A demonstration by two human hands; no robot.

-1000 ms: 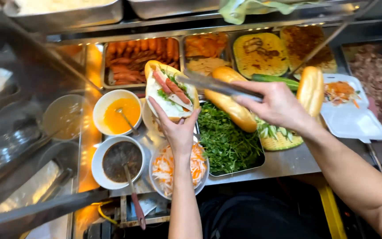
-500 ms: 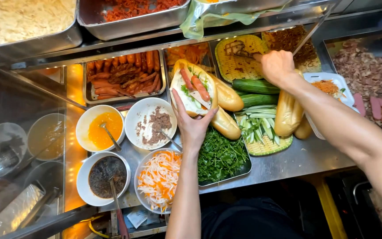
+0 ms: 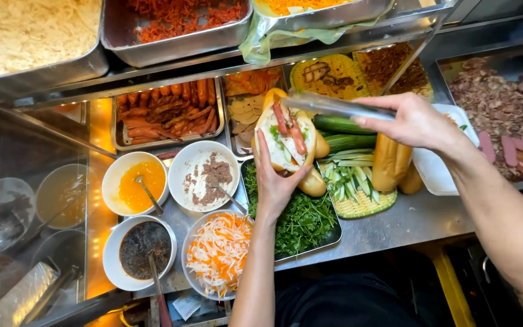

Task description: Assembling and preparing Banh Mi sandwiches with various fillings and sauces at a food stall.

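While left hand (image 3: 276,181) cradles filled sandwich (image 3: 286,136), right hand (image 3: 416,121) grips metal tongs (image 3: 328,106)

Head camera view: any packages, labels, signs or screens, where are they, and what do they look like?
Plastic liner: clear greenish film, crumpled, hanging from a top metal tray.
Small paper slip: pale, at the bottom edge below the shredded-salad bowl; too small to tell more.
Signs, screens: none visible.
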